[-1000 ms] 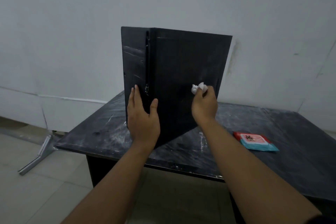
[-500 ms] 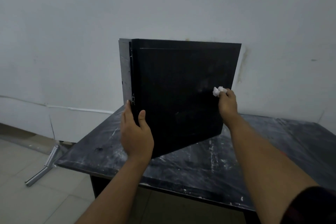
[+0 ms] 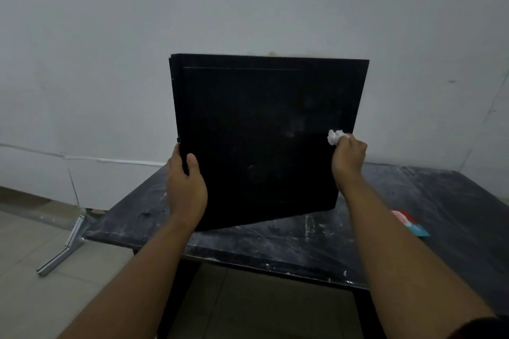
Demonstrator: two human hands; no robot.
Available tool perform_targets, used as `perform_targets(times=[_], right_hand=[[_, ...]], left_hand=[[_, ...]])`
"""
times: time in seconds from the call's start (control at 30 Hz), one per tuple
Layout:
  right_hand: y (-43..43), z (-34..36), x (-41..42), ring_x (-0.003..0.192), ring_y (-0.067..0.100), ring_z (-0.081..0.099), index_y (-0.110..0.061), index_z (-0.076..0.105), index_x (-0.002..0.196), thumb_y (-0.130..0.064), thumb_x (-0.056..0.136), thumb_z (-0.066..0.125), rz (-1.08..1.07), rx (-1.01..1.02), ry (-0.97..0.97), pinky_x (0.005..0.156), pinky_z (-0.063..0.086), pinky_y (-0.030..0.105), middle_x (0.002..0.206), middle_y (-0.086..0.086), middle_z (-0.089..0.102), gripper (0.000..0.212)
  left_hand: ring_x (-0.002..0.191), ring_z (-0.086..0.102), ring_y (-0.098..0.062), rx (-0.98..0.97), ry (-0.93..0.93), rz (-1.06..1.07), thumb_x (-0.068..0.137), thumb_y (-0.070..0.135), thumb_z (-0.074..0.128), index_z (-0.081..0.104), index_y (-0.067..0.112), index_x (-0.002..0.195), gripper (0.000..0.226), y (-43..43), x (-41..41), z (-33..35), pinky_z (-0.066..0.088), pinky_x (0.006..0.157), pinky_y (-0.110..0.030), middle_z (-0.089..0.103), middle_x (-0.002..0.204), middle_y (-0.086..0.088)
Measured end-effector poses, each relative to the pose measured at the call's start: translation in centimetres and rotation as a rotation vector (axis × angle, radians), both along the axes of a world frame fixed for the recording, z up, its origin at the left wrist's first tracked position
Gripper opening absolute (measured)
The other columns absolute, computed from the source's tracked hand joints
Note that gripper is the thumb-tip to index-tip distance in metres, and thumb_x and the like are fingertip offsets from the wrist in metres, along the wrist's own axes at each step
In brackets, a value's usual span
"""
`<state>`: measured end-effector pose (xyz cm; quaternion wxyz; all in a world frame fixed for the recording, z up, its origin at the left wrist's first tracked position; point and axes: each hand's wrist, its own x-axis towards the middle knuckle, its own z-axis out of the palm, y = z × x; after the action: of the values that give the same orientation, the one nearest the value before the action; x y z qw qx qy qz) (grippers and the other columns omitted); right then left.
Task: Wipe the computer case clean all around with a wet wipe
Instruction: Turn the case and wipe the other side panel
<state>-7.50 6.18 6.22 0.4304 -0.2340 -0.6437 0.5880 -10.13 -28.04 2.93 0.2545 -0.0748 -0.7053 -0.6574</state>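
Upright computer case (image 3: 261, 132), panel camera-facing; left hand (image 3: 187, 187) fingers (image 3: 176, 158) round its edge, right hand (image 3: 348, 157) round wet wipe (image 3: 334, 137)

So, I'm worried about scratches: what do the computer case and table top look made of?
The computer case looks like matte black painted metal, possibly plastic: flat, dull, faintly smudged panel. The table top seems smooth dark laminate or stone, with soft sheen and white scuffs.
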Motion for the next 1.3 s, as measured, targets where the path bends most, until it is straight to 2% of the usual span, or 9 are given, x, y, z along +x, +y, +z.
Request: perform_targets(times=[0.2,0.4,0.57,0.63,0.73,0.8,0.97,1.13,1.3], right_hand=[[-4.3,-0.1,8.1,0.118,0.025,0.051,-0.019,0.054,0.104,-0.042,0.097,0.042,-0.219,0.095,0.002,0.11,0.038,0.047,0.124,0.001,0.042,0.026],[-6.1,-0.7,13.0,0.122,0.03,0.045,-0.017,0.052,0.092,-0.041,0.098,0.04,-0.411,0.188,0.029,0.106,0.033,0.042,0.129,0.015,0.049,0.028],[-7.6,-0.9,15.3,0.12,0.034,0.047,-0.014,0.062,0.096,-0.032,0.099,0.051,-0.635,0.38,-0.085,0.101,0.037,0.049,0.127,0.013,0.053,0.021],[-8.6,0.4,15.6,0.115,0.028,0.048,-0.015,0.062,0.095,-0.027,0.097,0.056,-0.71,0.501,-0.045,0.097,0.039,0.048,0.124,0.008,0.053,0.014],[-11.5,4.2,15.9,0.092,0.011,0.056,-0.014,0.066,0.098,-0.03,0.105,0.061,-0.425,0.566,0.161,0.081,0.049,0.022,0.113,-0.001,0.056,0.018],[-13.8,6.8,16.2,0.084,0.005,0.063,-0.014,0.073,0.103,-0.03,0.104,0.067,-0.179,0.548,0.186,0.072,0.047,0.01,0.102,-0.007,0.065,0.017],[-17.7,10.4,16.6,0.093,0.004,0.075,-0.028,0.078,0.108,-0.023,0.096,0.078,0.164,0.474,0.131,0.082,0.061,0.024,0.098,-0.011,0.078,0.013],[-20.2,11.8,17.0,0.091,0.006,0.077,-0.024,0.068,0.112,-0.02,0.095,0.08,0.278,0.513,0.144,0.078,0.065,0.027,0.1,-0.006,0.078,0.021],[-20.5,13.6,16.0,0.101,0.002,0.07,-0.029,0.065,0.125,-0.024,0.096,0.079,0.359,0.678,0.074,0.088,0.057,0.024,0.107,-0.013,0.077,0.033]], left_hand=[[0.137,0.055,-0.012,0.029,-0.057,-0.108,0.112,0.055,0.037,0.045,0.036,0.157,0.049,-0.5,1.2,0.8,0.047,0.118,-0.043,0.059,0.148,0.011],[0.128,0.063,-0.022,-0.008,-0.071,-0.171,0.113,0.055,0.034,0.049,0.036,0.152,0.046,-0.5,3.2,1.2,0.052,0.112,-0.05,0.066,0.138,0.001],[0.128,0.06,-0.022,-0.092,-0.056,-0.183,0.115,0.043,0.037,0.052,0.027,0.147,0.039,-0.9,4.2,2.2,0.048,0.108,-0.039,0.062,0.132,0.005],[0.129,0.053,-0.02,-0.14,0.047,-0.028,0.111,0.031,0.051,0.053,0.022,0.146,0.036,-1.1,4.9,3.0,0.044,0.103,-0.032,0.055,0.136,0.001],[0.116,0.052,-0.016,-0.105,0.31,0.145,0.101,0.016,0.068,0.058,0.02,0.134,0.035,-1.0,6.8,5.2,0.05,0.092,-0.032,0.054,0.129,-0.002],[0.108,0.059,-0.014,-0.118,0.514,-0.009,0.098,0.015,0.074,0.062,0.021,0.128,0.033,-0.7,8.0,7.1,0.056,0.091,-0.036,0.058,0.121,0.002],[0.123,0.058,-0.007,-0.458,0.772,-0.379,0.093,0.023,0.083,0.06,0.028,0.15,0.062,-0.2,11.5,11.5,0.05,0.103,-0.018,0.057,0.133,0.009],[0.114,0.067,-0.003,-0.45,0.843,-0.366,0.094,0.009,0.081,0.074,0.018,0.134,0.042,-0.2,11.1,13.2,0.055,0.099,-0.017,0.072,0.128,0.005],[0.094,0.071,-0.006,-0.339,0.846,-0.167,0.094,0.004,0.077,0.081,0.01,0.118,0.025,-0.7,9.2,14.0,0.058,0.086,-0.017,0.078,0.11,-0.002]])
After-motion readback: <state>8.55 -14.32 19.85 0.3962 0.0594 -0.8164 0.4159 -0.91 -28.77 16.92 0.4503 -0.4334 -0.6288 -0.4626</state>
